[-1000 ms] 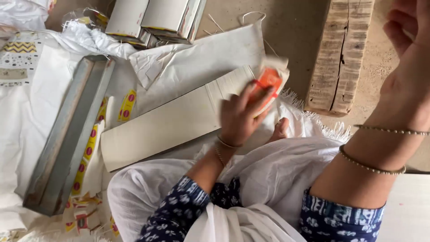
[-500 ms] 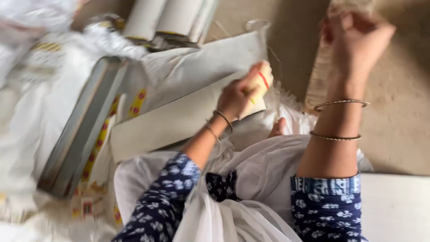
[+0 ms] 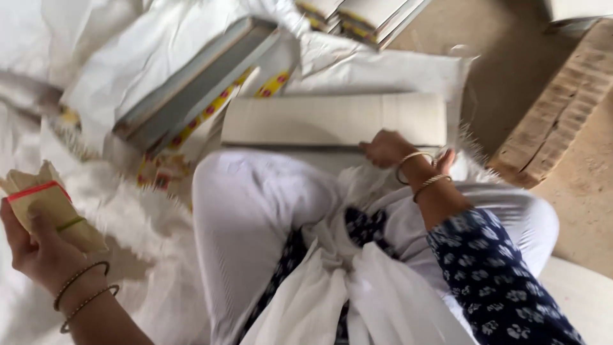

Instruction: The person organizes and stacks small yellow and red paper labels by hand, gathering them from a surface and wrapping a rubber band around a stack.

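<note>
Your left hand [image 3: 38, 246], at the lower left of the frame, is closed around a tan paper bundle [image 3: 48, 207] banded in red and green, held up clear of the white sacking [image 3: 147, 217] on the floor. Your right hand [image 3: 386, 148], at centre frame, rests with fingers curled on the near edge of a long pale cardboard stack [image 3: 332, 120] lying flat in front of your knees; whether it truly grips the edge I cannot tell. You seem to be between picking up and placing. The next move likely calls for steadying the stack while bringing the bundle across. A grey-edged stack [image 3: 191, 83] lies at upper left.
</note>
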